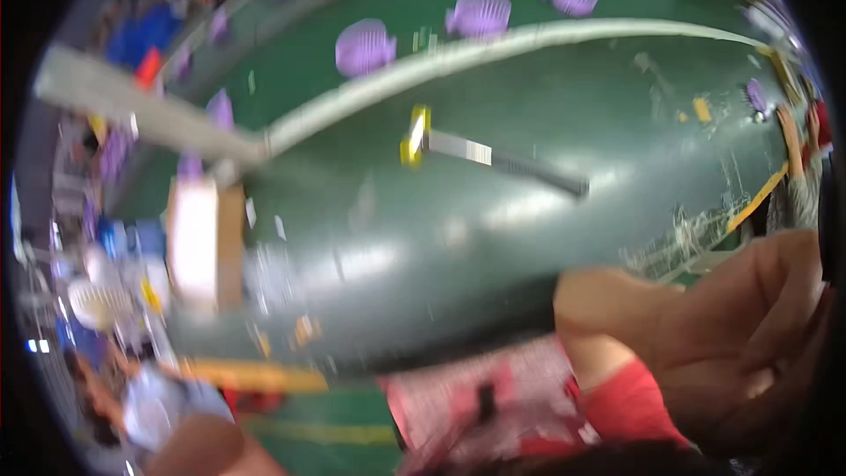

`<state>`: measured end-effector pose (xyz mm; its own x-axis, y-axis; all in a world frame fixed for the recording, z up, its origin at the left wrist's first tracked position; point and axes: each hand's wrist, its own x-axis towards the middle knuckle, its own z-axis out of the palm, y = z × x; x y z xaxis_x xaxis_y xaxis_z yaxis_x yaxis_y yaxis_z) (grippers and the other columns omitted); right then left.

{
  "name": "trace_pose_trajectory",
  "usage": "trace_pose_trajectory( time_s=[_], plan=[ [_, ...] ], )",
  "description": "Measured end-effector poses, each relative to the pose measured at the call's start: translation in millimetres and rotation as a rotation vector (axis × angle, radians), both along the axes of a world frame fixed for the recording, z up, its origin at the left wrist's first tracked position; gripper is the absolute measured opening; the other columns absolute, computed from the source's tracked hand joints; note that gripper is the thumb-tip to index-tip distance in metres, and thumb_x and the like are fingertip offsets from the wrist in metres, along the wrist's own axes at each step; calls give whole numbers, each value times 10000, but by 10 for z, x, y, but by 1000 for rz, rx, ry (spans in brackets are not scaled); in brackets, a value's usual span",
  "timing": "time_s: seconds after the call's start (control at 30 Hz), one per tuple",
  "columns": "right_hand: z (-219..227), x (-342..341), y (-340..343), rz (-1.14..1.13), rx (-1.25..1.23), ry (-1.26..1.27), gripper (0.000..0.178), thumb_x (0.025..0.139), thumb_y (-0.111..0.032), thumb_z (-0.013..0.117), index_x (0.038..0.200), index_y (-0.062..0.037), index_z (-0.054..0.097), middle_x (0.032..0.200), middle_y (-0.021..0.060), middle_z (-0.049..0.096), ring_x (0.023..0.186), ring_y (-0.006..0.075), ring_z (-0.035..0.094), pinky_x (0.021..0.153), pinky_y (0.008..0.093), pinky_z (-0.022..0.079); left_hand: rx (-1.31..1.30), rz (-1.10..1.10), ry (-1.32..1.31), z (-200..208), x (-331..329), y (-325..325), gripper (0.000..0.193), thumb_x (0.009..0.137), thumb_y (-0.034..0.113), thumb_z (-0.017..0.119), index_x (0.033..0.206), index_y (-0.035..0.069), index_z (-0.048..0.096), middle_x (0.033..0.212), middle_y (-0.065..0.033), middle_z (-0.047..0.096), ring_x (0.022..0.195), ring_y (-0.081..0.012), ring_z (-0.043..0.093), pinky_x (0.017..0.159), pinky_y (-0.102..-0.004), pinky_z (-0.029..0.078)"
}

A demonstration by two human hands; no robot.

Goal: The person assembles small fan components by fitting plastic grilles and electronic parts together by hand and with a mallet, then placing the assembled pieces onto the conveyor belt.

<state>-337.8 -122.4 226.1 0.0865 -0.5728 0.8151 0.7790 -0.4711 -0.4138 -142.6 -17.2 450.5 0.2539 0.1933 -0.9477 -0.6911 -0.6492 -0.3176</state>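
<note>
Close to the camera on the right is my right hand [767, 308], raised, with the arm bent and a red sleeve [630, 401] at its upper part. Blur and nearness leave its fingers and anything in them unclear. A bare, blurred part of my left arm [203, 449] shows at the lower left; the hand itself is out of sight. On the dark green work surface [493, 247] lies a mallet [533, 170] with a yellow-ended head and a dark handle, apart from both hands.
Beyond a pale rail [423, 66], purple slatted parts [366, 48] lie on a green belt. A cardboard box [231, 242] stands at left. One co-worker [163, 405] is at lower left; another person's hand [787, 128] is near a purple part [756, 97] at far right.
</note>
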Motion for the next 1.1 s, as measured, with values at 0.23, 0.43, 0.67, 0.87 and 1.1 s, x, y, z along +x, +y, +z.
trace_pose_trajectory(
  time_s=[0.23, 0.43, 0.67, 0.87, 1.1],
  plan=[
    [-863, -266, 398, -198, -351, -308, 145, 861, -100, 564, 831, -236, 524, 805, -108, 564, 638, 105, 439, 671, 325, 350, -472, -186, -269, -287, 143, 210, 444, 967, 307, 516, 1275, -10, 562, 1250, -243, 591, 1169, -260, 591, 990, -360, 468],
    [-762, -237, 79, -27, -293, -140, 138, 863, -108, 571, 851, -237, 526, 816, -104, 561, 647, 110, 443, 673, 328, 353, -343, 21, -172, -753, 358, -6, 423, 961, 297, 520, 1254, -5, 564, 1227, -233, 594, 1149, -255, 593, 969, -359, 470],
    [-118, 350, -79, 56, -6, -9, 133, 864, -117, 581, 874, -239, 529, 829, -100, 557, 659, 116, 448, 676, 332, 356, 36, 116, -120, -652, 539, 97, 399, 953, 284, 524, 1231, 0, 566, 1200, -222, 596, 1127, -251, 594, 945, -358, 472],
    [173, 276, 312, 109, -59, 14, 132, 866, -125, 588, 893, -240, 530, 840, -96, 554, 668, 121, 452, 677, 335, 359, 61, 186, -153, -602, 341, 460, 379, 946, 274, 528, 1211, 5, 567, 1177, -212, 599, 1108, -246, 596, 924, -356, 474],
    [538, 364, 593, 111, -60, -47, 135, 867, -134, 597, 917, -242, 533, 852, -92, 550, 679, 127, 457, 680, 339, 362, 144, 214, -283, -347, 109, 875, 355, 938, 262, 532, 1187, 10, 569, 1150, -201, 601, 1085, -242, 598, 899, -355, 476]
  ],
)
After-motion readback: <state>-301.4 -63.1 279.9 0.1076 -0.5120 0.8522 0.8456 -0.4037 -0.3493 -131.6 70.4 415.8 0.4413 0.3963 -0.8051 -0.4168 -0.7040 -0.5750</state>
